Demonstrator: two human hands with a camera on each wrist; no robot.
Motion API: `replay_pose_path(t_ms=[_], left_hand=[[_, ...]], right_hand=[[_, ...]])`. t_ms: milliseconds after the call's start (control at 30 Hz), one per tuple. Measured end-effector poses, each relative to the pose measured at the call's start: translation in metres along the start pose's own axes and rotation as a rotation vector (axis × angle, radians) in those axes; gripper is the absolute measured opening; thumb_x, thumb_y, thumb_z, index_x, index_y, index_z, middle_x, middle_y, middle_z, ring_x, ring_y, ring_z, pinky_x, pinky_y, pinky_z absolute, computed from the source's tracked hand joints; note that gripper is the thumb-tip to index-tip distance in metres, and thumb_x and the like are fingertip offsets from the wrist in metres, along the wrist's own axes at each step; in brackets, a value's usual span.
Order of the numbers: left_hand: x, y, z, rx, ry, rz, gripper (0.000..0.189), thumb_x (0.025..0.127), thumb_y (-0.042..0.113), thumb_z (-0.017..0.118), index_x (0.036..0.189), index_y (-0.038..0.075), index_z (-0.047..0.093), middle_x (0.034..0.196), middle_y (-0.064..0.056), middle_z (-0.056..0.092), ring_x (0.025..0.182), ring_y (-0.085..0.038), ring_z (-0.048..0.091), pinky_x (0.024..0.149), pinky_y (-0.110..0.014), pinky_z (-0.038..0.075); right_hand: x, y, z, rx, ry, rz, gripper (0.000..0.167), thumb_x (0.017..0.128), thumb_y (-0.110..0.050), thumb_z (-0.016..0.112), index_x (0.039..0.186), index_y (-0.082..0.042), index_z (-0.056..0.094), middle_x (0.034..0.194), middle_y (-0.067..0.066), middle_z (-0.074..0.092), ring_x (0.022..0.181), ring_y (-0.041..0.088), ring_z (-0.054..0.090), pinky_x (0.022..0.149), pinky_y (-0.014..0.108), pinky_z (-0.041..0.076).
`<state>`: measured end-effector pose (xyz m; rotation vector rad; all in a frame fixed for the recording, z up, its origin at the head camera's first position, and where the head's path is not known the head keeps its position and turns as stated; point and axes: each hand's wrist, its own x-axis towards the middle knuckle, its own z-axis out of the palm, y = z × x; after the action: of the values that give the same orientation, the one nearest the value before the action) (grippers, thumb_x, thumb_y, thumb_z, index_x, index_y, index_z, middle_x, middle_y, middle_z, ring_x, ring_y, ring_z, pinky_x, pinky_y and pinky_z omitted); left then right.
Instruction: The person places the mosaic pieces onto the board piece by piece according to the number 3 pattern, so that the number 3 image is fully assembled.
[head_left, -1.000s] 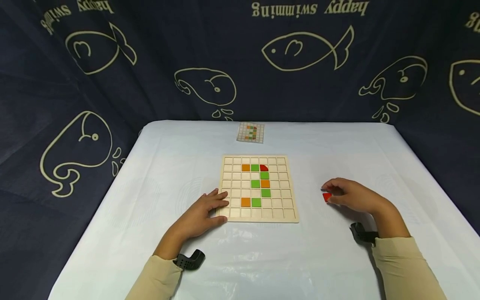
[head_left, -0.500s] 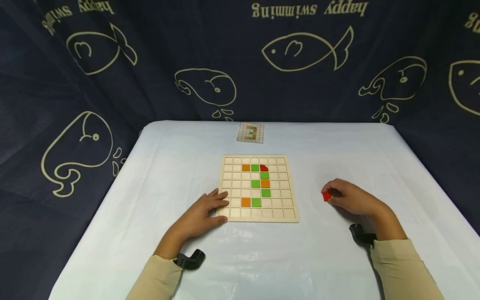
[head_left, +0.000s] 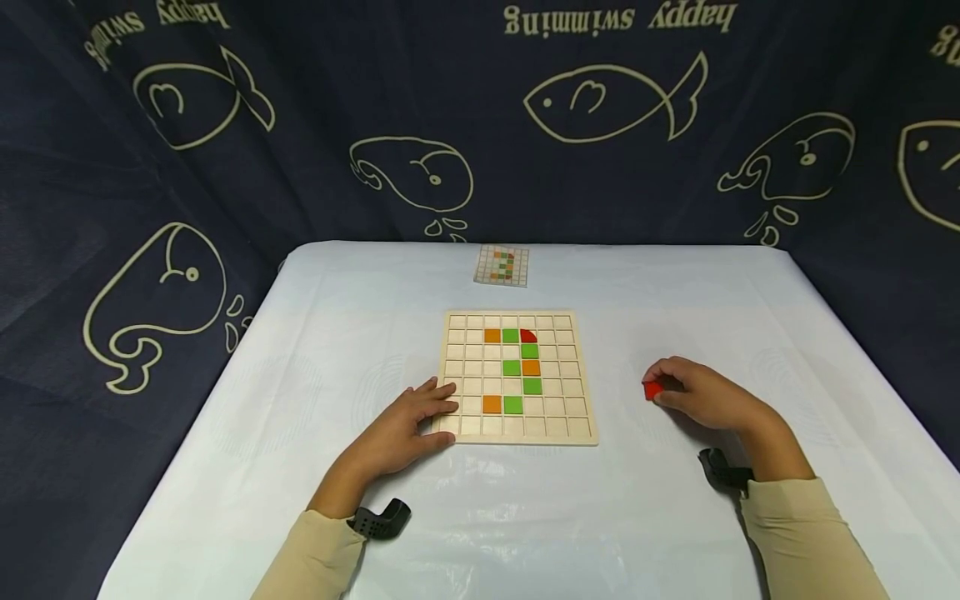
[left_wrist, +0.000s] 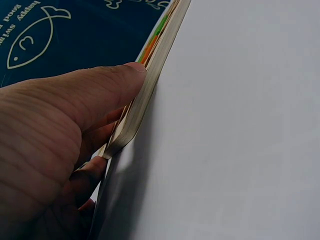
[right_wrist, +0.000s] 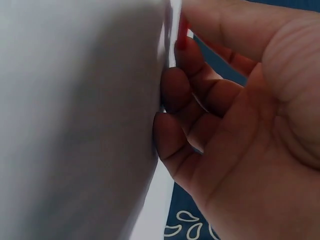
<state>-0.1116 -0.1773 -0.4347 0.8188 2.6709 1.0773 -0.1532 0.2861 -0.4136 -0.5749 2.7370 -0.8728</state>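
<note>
A wooden grid board lies on the white table, with orange, green and red tiles set in some of its squares. My left hand rests on the board's near left corner, fingers spread over the edge; in the left wrist view the thumb lies along the board's side. To the right of the board, my right hand pinches a small red tile between thumb and fingers. In the right wrist view the red tile shows edge-on at the fingertips, close over the tabletop, with the other fingers curled toward the cloth.
Behind the board lies a small card printed with a similar grid of coloured squares. A dark blue curtain with fish and whale drawings hangs behind the white table. Each wrist wears a black band.
The fingers of my right hand have come together on the red tile, which has tilted and shifted slightly. My left hand and the board have stayed in place.
</note>
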Motion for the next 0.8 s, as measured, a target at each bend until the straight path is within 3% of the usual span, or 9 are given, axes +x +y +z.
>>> replay_pose_path(t_ms=[333, 800], left_hand=[[0.0, 0.0, 0.0, 0.002, 0.0, -0.004, 0.048, 0.091, 0.022, 0.074, 0.133, 0.002, 0.062, 0.151, -0.009, 0.045, 0.147, -0.032, 0.024, 0.118, -0.059, 0.012], [0.0, -0.002, 0.001, 0.001, 0.003, -0.001, 0.048, 0.091, 0.023, 0.074, 0.133, 0.003, 0.062, 0.151, -0.009, 0.046, 0.147, -0.031, 0.025, 0.118, -0.059, 0.013]], right_hand=[[0.008, -0.012, 0.002, -0.024, 0.016, -0.037, 0.011, 0.094, -0.004, 0.066, 0.104, -0.01, 0.065, 0.098, -0.001, 0.06, 0.094, 0.02, 0.053, 0.084, 0.038, 0.047], [0.035, -0.049, 0.021, 0.018, -0.007, -0.122, 0.016, 0.093, -0.004, 0.067, 0.108, -0.008, 0.065, 0.099, 0.0, 0.06, 0.091, 0.018, 0.053, 0.082, 0.038, 0.047]])
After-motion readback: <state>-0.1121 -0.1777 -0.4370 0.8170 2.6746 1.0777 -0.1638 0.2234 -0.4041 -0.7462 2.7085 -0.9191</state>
